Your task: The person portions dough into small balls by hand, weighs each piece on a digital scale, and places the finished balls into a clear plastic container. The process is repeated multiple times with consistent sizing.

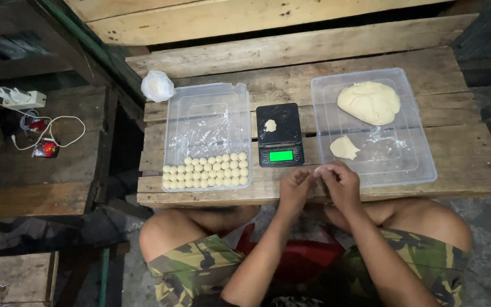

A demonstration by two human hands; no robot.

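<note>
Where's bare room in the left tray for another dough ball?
The left tray is bare in its far part, floured, beyond the ball rows crowding the near edge. The right tray has room near its front corner, right of the small dough piece.

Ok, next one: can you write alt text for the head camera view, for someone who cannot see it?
Seen from above, a seated person's left hand and right hand meet over a small piece of dough at the near edge of a wooden table. On it are a tray with rows of small dough balls, a digital scale, and a second tray holding a large dough mass.
</note>
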